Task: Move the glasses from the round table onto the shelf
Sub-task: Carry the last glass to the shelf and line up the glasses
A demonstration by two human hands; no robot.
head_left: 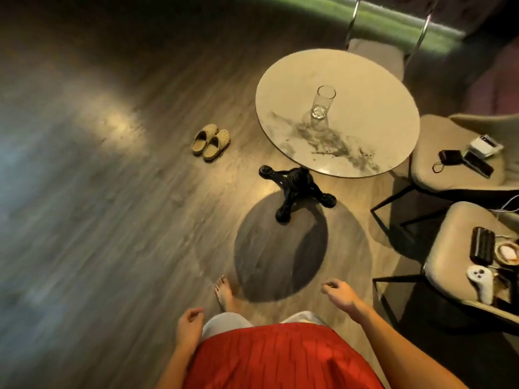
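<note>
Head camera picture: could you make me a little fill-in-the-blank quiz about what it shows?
1. On the round table stands one clear ____.
2. The pair of shoes lies on the ____.
3. Both the left hand and the right hand hold ____.
4. The white game controller lies on a ____.

Missing words: glass; floor; nothing; chair

1. I see a grey wood-plank floor [118, 220], blurred at left, with a warm light patch.
2. A pair of beige clogs [211, 141] sits on it.
3. 2 beige upholstered chairs [438, 153] stand at right, carrying small gadgets.
</note>
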